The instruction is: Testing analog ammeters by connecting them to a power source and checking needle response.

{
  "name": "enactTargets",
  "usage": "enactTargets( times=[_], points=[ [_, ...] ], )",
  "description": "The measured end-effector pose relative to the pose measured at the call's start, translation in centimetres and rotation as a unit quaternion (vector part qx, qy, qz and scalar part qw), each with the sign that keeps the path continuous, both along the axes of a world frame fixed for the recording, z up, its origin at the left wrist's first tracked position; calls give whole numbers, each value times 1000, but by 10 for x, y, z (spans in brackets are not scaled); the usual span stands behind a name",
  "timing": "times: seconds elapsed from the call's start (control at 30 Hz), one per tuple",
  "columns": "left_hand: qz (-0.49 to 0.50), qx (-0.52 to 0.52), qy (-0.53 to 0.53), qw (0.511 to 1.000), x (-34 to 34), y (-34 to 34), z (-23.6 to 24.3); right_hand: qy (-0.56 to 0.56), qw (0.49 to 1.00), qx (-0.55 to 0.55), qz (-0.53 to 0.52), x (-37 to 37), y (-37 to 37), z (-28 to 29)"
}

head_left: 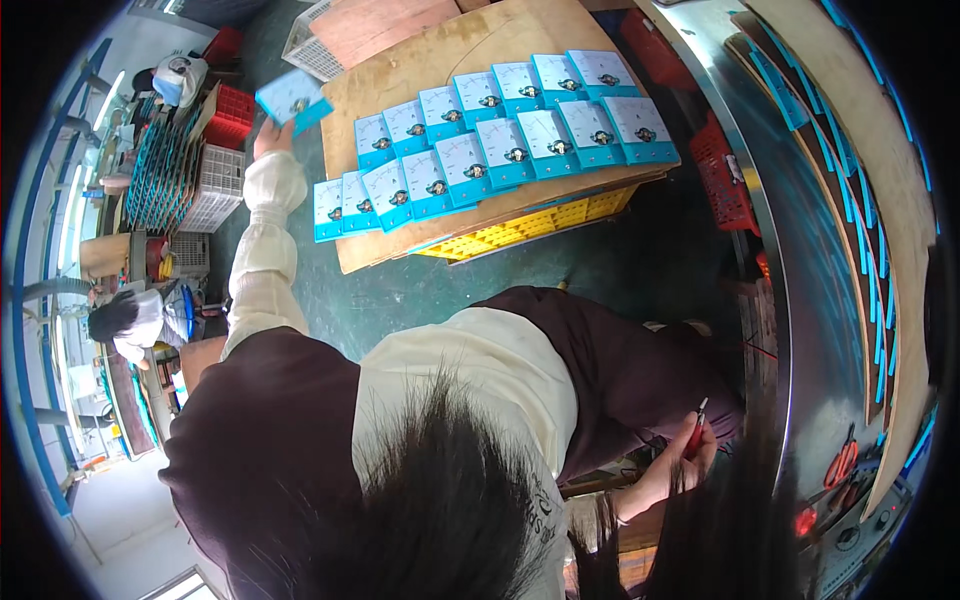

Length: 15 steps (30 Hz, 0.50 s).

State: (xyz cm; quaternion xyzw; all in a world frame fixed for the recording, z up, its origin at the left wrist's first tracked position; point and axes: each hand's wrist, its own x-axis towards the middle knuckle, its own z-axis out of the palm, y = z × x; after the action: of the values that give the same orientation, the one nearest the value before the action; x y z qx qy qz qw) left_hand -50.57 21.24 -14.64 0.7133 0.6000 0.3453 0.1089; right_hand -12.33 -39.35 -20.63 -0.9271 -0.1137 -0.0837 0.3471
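Note:
My left hand (272, 137) grips a blue meter with a white dial (294, 98), raised off the left side of a plywood board (360, 262). Two overlapping rows of similar meters (438, 183), several in each, lie on that board, white faces up, each with a small dark round part. Low at the right, beside my dark-clad leg, my right hand (675, 460) is closed on a small red-handled tool (694, 436) with a metal tip.
A yellow crate (530, 223) supports the board. Red crates (722, 180) and a metal bench (800, 350) with stacked boards and orange-handled scissors (842, 462) are at right. Two co-workers (178, 80) (140, 320) work at left among crates and racks (160, 170).

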Motion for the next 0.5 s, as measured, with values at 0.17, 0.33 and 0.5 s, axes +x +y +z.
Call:
enactTargets(
  times=[0.17, 0.33, 0.5],
  points=[
    [71, -219, 20, 973, -98, 22, -65, 160, 979, 123, -28, -7, 12, 7],
    [-134, -358, -156, 911, -31, -16, -114, 66, 995, 76, -5, -9, 5, 5],
    [-124, -365, -191, 903, -43, -38, -87, 85, 994, 71, -1, -18, 14, 0]
  ],
)
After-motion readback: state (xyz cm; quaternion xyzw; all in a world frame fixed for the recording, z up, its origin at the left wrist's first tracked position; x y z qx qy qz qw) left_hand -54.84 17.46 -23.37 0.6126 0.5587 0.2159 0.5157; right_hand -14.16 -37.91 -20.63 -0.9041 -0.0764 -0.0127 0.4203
